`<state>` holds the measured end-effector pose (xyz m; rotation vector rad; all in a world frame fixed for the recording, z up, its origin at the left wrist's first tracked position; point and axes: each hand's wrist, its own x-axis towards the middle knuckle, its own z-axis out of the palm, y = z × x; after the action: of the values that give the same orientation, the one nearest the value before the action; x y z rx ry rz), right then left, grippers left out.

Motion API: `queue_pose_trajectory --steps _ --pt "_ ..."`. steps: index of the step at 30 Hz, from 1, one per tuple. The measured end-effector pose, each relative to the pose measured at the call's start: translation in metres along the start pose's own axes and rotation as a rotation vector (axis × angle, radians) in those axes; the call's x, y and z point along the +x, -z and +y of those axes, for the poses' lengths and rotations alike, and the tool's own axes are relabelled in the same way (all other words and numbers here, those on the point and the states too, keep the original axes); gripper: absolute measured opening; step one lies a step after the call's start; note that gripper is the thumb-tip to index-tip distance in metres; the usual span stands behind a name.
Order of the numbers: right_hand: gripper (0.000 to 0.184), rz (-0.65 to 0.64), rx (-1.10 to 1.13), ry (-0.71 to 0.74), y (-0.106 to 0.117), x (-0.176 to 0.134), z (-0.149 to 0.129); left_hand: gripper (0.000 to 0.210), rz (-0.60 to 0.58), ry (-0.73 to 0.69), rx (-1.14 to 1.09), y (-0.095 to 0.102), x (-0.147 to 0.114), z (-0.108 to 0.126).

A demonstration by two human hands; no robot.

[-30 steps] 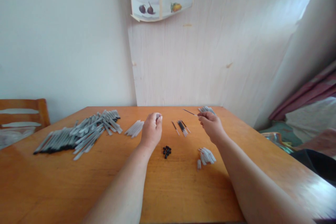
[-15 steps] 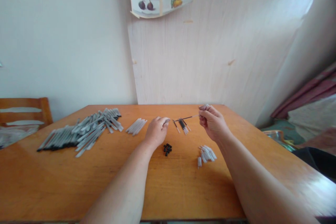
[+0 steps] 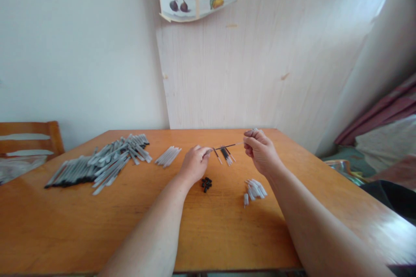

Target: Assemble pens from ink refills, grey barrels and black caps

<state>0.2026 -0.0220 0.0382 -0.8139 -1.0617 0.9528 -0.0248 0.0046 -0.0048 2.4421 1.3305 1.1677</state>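
Observation:
A thin pen refill (image 3: 227, 146), dark along most of its length with a pale right end, stretches between my hands above the table. My right hand (image 3: 258, 145) is closed, its thumb and fingers pinching the pale end; whatever else is inside that grip is hidden. At the left end, the fingertips of my left hand (image 3: 196, 160) are closed on the refill's tip. Several similar refills (image 3: 225, 154) lie just beyond and below it. Small black plugs (image 3: 206, 184) sit in a cluster nearer me. To their right is a heap of short whitish tubes (image 3: 255, 189).
On the wooden table (image 3: 130, 233), a neat row of white tubes (image 3: 168, 156) lies left of my left hand. Farther left spreads a large pile of pale pens with black ends (image 3: 107, 158). A chair back (image 3: 30, 138) stands at left; dark fabric (image 3: 393, 199) is at right.
My left fingertips have closed up to the refill's left end. The right hand has barely moved, and the view has shifted very slightly.

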Motion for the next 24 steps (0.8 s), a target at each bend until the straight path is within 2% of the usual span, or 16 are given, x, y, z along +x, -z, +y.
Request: queue_pose_trajectory --steps 7,17,24 --pt "0.022 -0.005 -0.039 -0.021 -0.0003 0.0009 0.0028 0.029 -0.018 -0.004 -0.004 0.0009 -0.0003 0.0032" --pt "0.022 0.043 0.087 -0.044 0.0041 0.0036 0.0007 0.027 0.02 0.029 -0.061 0.0027 0.0019 0.0034" --pt "0.021 0.041 0.099 -0.05 0.0052 0.0041 0.0015 0.026 0.021 0.025 -0.103 0.0028 0.0011 0.003"
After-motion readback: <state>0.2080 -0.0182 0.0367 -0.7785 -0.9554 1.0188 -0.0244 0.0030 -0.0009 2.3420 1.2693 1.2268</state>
